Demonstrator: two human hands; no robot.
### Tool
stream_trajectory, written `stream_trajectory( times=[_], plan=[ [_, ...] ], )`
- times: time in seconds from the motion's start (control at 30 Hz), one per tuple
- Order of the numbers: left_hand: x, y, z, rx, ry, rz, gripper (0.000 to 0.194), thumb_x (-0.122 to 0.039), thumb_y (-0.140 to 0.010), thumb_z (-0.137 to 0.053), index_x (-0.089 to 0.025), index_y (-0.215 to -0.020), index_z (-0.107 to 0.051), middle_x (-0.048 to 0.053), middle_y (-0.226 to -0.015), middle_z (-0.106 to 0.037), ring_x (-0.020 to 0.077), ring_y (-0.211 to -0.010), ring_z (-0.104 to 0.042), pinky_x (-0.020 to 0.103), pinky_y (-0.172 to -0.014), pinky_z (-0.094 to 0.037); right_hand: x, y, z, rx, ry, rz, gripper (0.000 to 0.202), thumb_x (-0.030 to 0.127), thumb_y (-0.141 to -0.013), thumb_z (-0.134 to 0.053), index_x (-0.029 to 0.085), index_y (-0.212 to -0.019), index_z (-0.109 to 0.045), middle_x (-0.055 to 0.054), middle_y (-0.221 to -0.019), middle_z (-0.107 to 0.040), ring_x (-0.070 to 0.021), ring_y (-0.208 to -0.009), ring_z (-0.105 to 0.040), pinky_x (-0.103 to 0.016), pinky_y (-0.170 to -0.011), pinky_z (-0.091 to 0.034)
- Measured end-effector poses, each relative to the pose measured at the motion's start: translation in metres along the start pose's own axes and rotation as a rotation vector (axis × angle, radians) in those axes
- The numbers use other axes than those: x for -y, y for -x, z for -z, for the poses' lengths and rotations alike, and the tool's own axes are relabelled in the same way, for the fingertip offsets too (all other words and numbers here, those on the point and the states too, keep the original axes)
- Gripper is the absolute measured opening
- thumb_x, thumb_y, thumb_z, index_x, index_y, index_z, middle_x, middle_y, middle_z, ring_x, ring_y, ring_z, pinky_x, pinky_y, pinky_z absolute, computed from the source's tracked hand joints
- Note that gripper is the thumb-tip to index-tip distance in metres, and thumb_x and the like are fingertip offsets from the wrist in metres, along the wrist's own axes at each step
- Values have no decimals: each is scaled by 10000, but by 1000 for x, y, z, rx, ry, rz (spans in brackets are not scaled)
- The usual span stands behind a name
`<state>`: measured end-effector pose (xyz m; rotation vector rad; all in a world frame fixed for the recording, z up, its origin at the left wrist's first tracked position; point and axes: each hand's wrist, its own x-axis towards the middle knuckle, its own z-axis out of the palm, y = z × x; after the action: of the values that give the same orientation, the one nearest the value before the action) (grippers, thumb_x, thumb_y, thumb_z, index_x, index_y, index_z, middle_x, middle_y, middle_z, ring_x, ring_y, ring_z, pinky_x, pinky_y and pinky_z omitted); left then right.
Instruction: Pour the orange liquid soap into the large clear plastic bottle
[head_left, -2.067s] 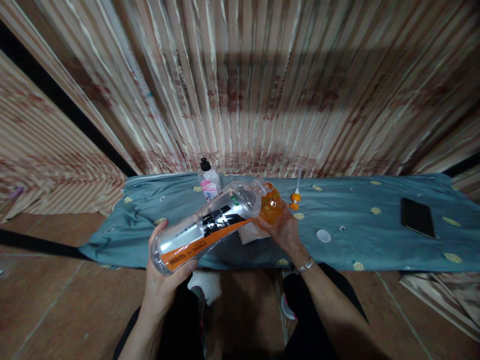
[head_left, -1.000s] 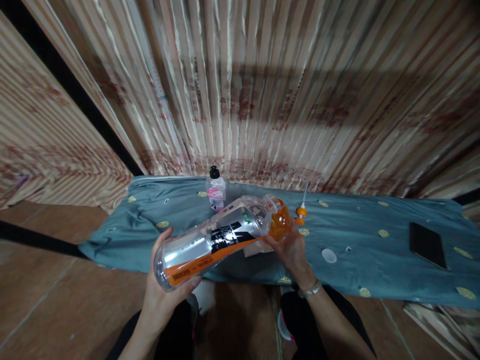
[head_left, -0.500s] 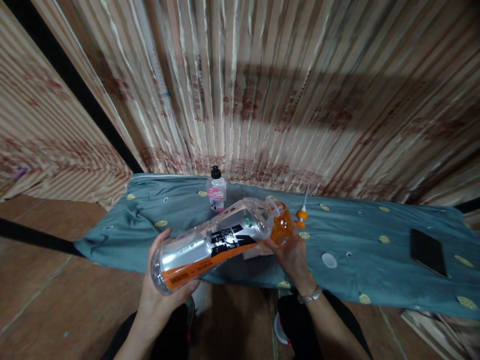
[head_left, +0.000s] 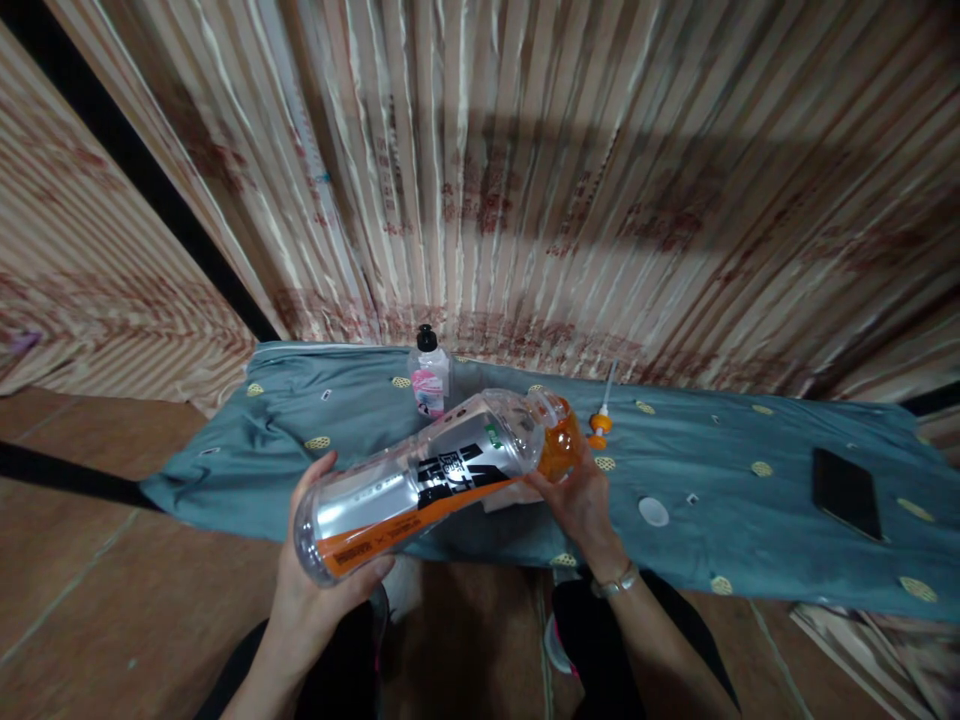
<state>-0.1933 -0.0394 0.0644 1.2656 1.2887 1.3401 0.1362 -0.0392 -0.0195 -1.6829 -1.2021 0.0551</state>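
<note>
My left hand [head_left: 324,590] is wrapped round the base of a large clear plastic bottle [head_left: 420,490] with a silver, black and orange label. The bottle is tilted, its neck end pointing right and slightly up. My right hand [head_left: 581,500] grips a translucent orange bottle [head_left: 559,446] at that neck end. The two bottles overlap there, and I cannot tell how their mouths meet. An orange pump head [head_left: 600,425] with a clear tube lies on the cloth beyond my right hand. Behind the large bottle stands a clear bottle with a black cap and pink label [head_left: 430,385].
A teal patterned cloth [head_left: 697,450] covers the narrow table. On it, to the right, are a white round disc [head_left: 653,511] and a dark flat phone-like object [head_left: 847,493]. A pale object [head_left: 510,498] is partly hidden under the bottles. Striped curtains [head_left: 480,180] hang behind.
My hands keep the same grip, and both bottles stay tilted together. The whole scene has shifted slightly up and left in the view.
</note>
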Motion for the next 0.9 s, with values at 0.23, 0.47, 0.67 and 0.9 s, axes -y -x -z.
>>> stream_trajectory(
  times=[0.23, 0.47, 0.67, 0.9],
  plan=[
    [3, -2, 3, 5, 8, 28, 1290, -687, -531, -1156, -297, -1645, -636, 101, -1341, -861, 469, -1241, -855, 521, -1110, -728, -4, 2, -5, -63, 61, 29, 743, 688, -931, -884, 316, -1558, -740, -127, -1330, -889, -432, -1171, -902, -649, -1002, -776],
    [7, -2, 6, -1, -27, 2, 1267, -721, -557, -1131, -287, -1640, -637, 117, -1377, -847, 448, -1256, -845, 518, -1146, -708, -2, 1, -4, -52, 43, 23, 765, 731, -916, -891, 290, -1525, -748, -147, -1338, -894, -437, -1210, -900, -668, -1048, -763],
    [12, -4, 11, 9, -53, -7, 1240, -692, -622, -1116, -294, -1684, -614, 121, -1388, -853, 425, -1232, -854, 534, -1142, -706, -2, -1, -3, -13, 26, -31, 790, 687, -869, -921, 253, -1508, -758, -186, -1323, -885, -467, -1220, -895, -691, -1066, -758],
    [15, -6, 13, 4, -85, -22, 1278, -711, -599, -1109, -253, -1682, -608, 121, -1376, -852, 422, -1252, -834, 521, -1157, -680, -1, -3, -3, 23, 14, -35, 794, 655, -860, -935, 257, -1526, -766, -172, -1314, -880, -465, -1248, -885, -680, -1085, -749]
  ],
)
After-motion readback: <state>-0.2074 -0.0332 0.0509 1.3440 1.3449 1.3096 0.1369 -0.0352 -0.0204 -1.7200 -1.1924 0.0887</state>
